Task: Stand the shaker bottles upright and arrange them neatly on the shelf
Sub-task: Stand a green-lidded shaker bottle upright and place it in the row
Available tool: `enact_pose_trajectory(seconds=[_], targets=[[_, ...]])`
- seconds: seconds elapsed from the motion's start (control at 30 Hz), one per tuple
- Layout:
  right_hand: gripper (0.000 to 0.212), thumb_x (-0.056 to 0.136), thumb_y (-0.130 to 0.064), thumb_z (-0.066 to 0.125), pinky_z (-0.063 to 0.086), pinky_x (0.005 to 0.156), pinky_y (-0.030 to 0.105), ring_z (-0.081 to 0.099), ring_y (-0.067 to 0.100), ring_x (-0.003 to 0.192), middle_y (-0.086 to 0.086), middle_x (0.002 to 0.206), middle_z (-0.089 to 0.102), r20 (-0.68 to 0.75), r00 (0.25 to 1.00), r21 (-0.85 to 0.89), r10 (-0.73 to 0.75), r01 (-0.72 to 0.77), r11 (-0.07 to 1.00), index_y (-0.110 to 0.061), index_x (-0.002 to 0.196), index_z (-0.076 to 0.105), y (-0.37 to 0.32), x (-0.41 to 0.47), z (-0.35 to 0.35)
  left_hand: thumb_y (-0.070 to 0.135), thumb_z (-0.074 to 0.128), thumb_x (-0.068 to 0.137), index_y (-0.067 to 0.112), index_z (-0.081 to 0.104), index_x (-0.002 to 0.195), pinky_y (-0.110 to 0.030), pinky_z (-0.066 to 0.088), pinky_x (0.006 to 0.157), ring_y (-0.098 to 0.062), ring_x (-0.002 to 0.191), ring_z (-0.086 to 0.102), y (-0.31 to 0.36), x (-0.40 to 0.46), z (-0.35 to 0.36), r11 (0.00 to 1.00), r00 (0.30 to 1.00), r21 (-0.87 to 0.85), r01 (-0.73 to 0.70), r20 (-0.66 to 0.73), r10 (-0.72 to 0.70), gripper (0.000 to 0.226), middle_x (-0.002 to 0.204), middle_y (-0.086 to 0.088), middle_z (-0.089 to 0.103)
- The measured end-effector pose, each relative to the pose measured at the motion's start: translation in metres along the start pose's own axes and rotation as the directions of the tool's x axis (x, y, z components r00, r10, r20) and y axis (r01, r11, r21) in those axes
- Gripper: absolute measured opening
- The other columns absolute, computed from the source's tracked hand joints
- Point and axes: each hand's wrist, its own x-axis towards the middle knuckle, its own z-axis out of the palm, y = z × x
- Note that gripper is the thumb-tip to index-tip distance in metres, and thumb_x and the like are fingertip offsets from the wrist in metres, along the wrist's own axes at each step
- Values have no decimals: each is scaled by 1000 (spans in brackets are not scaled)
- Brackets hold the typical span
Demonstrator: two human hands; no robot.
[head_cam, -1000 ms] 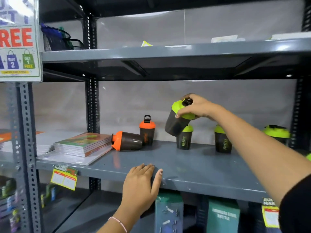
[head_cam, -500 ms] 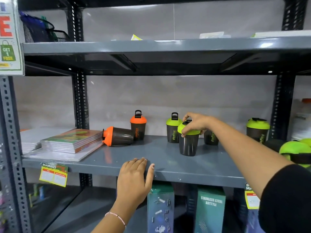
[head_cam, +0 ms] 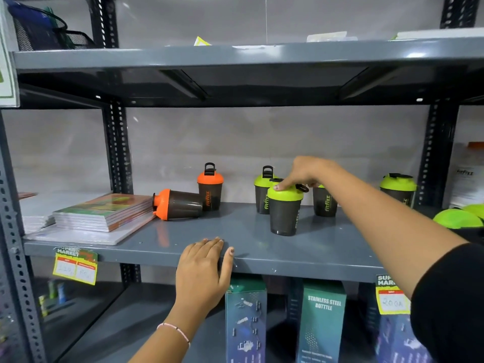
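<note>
Since a second ago, the tilted green-lidded bottle [head_cam: 285, 208] has come down upright on the shelf [head_cam: 262, 260]. Left to right: the left hand [head_cam: 203, 273] rests flat on the shelf edge, fingers together; one orange bottle [head_cam: 178, 204] lies toppled, not yet stood; the right hand [head_cam: 306, 172] touches the green lid, fingers loosely bunched.

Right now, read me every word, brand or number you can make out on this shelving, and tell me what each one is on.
"fitfizz": side of the upright orange-lid bottle and the green-lid bottles.
"STAINLESS STEEL BOTTTLE": green box on the lower shelf.
"SUPER MARKET": left price tag; its numbers are too blurred to read.
"SUP... MAR..." and what looks like "200": right price tag, partly hidden by the right arm.
White box at far right: blurred, possibly "fitfizz".
</note>
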Motion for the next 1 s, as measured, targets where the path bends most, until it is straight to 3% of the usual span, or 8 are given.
enact_pose_trajectory(seconds=[0.07, 0.17, 0.4, 0.6, 0.77, 0.83, 0.9, 1.0], targets=[[64, 66, -73, 71, 45, 74, 32, 61, 30, 87, 3, 84, 60, -143, 990, -152, 12, -33, 988, -13, 83, 56, -7, -2, 5, 50, 31, 98, 13, 74, 107, -36, 46, 96, -21, 104, 66, 0, 0, 0, 1000, 1000, -3, -2, -4, 2, 57, 110, -2, 74], [61, 67, -75, 68, 45, 80, 32, 62, 30, 106, 4, 104, 67, -193, 981, -157, 22, -53, 986, -20, 91, 57, -14, -1, 14, 50, 30, 99, 13, 74, 107, -36, 46, 96, -21, 105, 66, 1, 0, 0, 1000, 1000, -4, -4, -1, 4, 58, 110, -2, 74], [60, 81, -64, 63, 43, 81, 30, 60, 25, 117, 1, 123, 64, -247, 961, -137, 122, -159, 978, -20, 122, 62, -30, -16, 16, 52, 28, 98, 13, 73, 109, -37, 46, 97, -22, 107, 66, 1, 0, -5, 1000, 999, 4, -6, 38, 6, 61, 112, -2, 73], [54, 90, -59, 54, 43, 78, 28, 60, 22, 117, 0, 125, 63, -260, 961, -261, 96, -166, 951, -19, 125, 63, -36, -25, 20, 49, 33, 97, 14, 70, 114, -37, 45, 100, -21, 110, 64, 0, -2, -10, 1000, 997, 8, -30, 72, 30, 55, 116, -1, 71], [73, 82, -80, 43, 43, 77, 29, 61, 25, 115, 2, 120, 65, -256, 963, -274, 81, -153, 949, -19, 117, 65, -33, -27, 14, 57, 24, 97, 21, 60, 130, -31, 33, 111, -16, 130, 49, -13, -3, -19, 994, 985, -27, -105, 137, 108, 61, 133, 6, 61], [77, 83, -81, 38, 43, 74, 32, 62, 28, 112, 6, 118, 67, -367, 928, -211, 67, -154, 965, -17, 114, 66, -33, -30, 6, 56, 26, 97, 21, 56, 135, -28, 23, 116, -14, 141, 36, -26, -4, -23, 995, 988, -41, -93, 117, 97, 60, 141, 8, 54], [73, 87, -77, 37, 40, 69, 32, 65, 31, 105, 10, 109, 69, -550, 835, -158, 2, -106, 982, -14, 108, 67, -37, -34, -2, 56, 26, 97, 20, 53, 138, -29, 17, 118, -14, 145, 28, -43, -4, -26, 998, 994, -19, -63, 91, 64, 61, 145, 10, 49], [56, 92, -64, 45, 40, 69, 34, 65, 35, 101, 13, 104, 70, -645, 747, -109, -163, 122, 987, -14, 105, 66, -59, -31, -2, 60, 20, 96, 21, 58, 133, -31, 26, 116, -14, 137, 41, -62, -1, -31, 999, 994, 18, -35, 102, 33, 66, 139, 8, 56]])
